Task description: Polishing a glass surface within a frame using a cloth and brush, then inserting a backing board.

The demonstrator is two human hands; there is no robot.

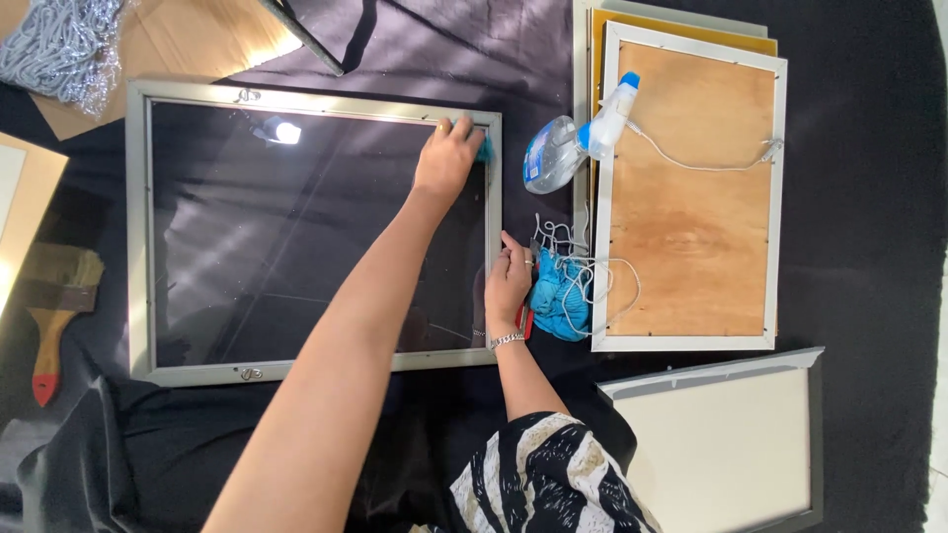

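Your left hand (447, 156) presses a small blue cloth (484, 148) under closed fingers onto the grey-framed glass pane (296, 227); your right hand (507, 279), fingers loosely curled, steadies the frame's edge.

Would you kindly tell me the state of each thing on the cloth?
Glass frame: lying flat.
Left hand: pressing a blue rag on the glass.
Right hand: resting on the frame's edge.
Spray bottle: lying on its side.
Wood-backed frame: face down.
Brush: lying flat.

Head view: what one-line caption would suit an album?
Left hand wipes framed glass with blue cloth; right hand steadies the frame.
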